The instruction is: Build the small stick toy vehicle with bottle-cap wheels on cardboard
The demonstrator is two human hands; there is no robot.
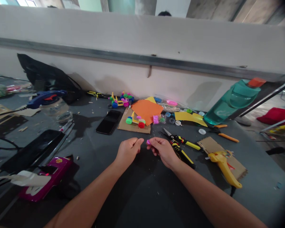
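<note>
My right hand (165, 151) pinches a small pink lump (148, 142) that looks like soft clay between thumb and fingertips. Just left of it, my left hand (129, 151) is closed, its thumb pressed on the curled fingers; whatever may be inside is hidden. The two hands are a little apart above the dark table (142, 193). Beyond them a small toy car (135, 119) with green and red wheels stands on a cardboard piece (126, 125). A pink packet (155, 119) lies beside it.
Scissors (180, 139) and pliers (183, 155) lie near my right hand. Farther right are a yellow glue gun (222, 163) on cardboard and a teal bottle (230, 103). On the left are a phone (109, 122), a magenta power strip (47, 180) and a blue glue gun (46, 97).
</note>
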